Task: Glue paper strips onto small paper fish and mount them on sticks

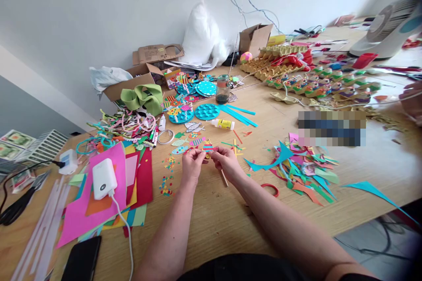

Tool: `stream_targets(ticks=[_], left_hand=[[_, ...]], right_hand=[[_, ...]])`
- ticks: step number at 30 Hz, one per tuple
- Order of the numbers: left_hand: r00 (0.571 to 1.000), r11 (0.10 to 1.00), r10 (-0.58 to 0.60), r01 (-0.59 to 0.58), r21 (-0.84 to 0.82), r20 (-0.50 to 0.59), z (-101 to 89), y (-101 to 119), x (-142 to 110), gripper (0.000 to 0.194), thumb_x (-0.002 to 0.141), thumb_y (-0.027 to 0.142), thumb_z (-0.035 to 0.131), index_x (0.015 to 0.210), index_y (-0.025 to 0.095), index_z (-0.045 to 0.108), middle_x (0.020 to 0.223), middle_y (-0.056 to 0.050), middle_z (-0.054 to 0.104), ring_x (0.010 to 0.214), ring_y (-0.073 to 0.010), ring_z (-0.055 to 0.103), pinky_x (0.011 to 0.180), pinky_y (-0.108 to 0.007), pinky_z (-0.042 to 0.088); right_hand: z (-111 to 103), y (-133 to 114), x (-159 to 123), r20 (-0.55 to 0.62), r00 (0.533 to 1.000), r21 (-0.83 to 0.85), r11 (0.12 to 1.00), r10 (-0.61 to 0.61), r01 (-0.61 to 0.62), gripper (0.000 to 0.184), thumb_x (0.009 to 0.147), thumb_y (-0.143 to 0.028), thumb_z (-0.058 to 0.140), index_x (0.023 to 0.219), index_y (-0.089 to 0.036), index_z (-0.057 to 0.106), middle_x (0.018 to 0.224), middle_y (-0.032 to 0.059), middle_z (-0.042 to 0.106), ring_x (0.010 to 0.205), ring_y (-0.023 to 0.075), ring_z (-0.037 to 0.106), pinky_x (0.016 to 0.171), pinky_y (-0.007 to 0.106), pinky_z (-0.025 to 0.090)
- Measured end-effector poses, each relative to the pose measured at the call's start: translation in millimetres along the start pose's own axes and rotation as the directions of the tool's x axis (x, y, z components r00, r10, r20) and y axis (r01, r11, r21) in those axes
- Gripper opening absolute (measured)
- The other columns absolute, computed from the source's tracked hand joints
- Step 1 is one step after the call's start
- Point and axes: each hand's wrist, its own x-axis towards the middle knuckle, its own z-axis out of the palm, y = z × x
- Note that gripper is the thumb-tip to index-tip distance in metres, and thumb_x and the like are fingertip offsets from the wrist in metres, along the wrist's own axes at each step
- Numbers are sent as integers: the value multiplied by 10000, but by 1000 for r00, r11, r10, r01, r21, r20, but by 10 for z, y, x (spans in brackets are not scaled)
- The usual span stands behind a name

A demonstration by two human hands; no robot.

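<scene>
From the head camera, both hands met over the counter, the left hand and the right hand each closed in a pinch on a striped paper piece. The grip from two sides probably kept something so small and light flat and steady. The piece lay between the two sets of fingertips, its stripes facing up and its ends partly covered by the fingers. A thin stick showed just under the right hand; whether it was held could not be told. Paper fish, coloured dots and a glue bottle lay near, seemingly for easy reach, with scraps off to the right, perhaps out of the way.
</scene>
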Motion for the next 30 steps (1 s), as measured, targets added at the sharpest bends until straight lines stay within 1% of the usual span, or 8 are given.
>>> stream_targets(ticks=[6,10,14,17,21,23,27,30], left_hand=[[1000,1000,4,-4,15,20,2,9,-7,177,622,293,682,644,119,652,609,-16,617,541,-104,569,532,-235,526],[1000,1000,6,-7,12,14,9,16,-13,198,619,307,695,662,117,658,630,-22,618,550,-106,563,531,-239,526],[1000,1000,14,-14,16,15,8,16,-13,189,612,302,699,656,122,661,621,-20,617,560,-111,569,540,-239,526],[1000,1000,15,-15,16,17,7,20,-13,180,602,294,702,644,125,660,632,-25,630,571,-117,576,533,-240,525],[999,1000,-22,23,-20,39,9,26,-12,210,611,323,691,670,122,668,674,-39,651,594,-130,592,522,-245,524],[999,999,-32,33,-38,28,7,23,-9,227,626,336,682,691,120,667,691,-44,656,596,-130,594,520,-246,524],[1000,1000,1,-1,-21,-21,-1,1,0,219,619,332,699,670,126,646,648,-24,634,577,-117,584,531,-233,518],[1000,1000,15,-15,1,-16,-2,-12,1,209,618,330,701,648,133,640,619,-11,621,557,-109,575,530,-223,505]], right_hand=[[18,-15,-9,-23,1000,4,1000,1,-1,303,578,-413,709,612,-178,520,418,-81,405,364,46,288,358,195,197],[30,-20,-18,-22,1000,-12,1000,-12,12,308,581,-425,706,617,-175,530,425,-77,418,363,44,297,362,195,210],[25,-27,-26,-15,1000,-3,1000,0,0,309,588,-432,700,619,-176,529,428,-78,404,371,45,283,361,193,195],[20,-30,-25,-39,999,10,1000,-14,15,329,588,-444,706,615,-182,509,436,-82,392,376,45,282,361,191,194],[22,-27,-20,-49,998,9,1000,-25,26,350,574,-450,719,612,-187,491,430,-88,392,368,44,291,359,190,199],[22,-24,-20,-38,999,13,1000,-19,19,340,578,-444,715,619,-187,497,426,-87,398,365,45,289,359,190,197],[15,-16,-20,-12,1000,10,1000,-12,12,303,593,-418,698,615,-189,500,427,-84,408,364,47,291,363,193,198],[11,-13,-14,-14,1000,13,1000,-12,12,305,600,-432,691,624,-186,513,425,-85,400,366,47,286,365,191,192]])
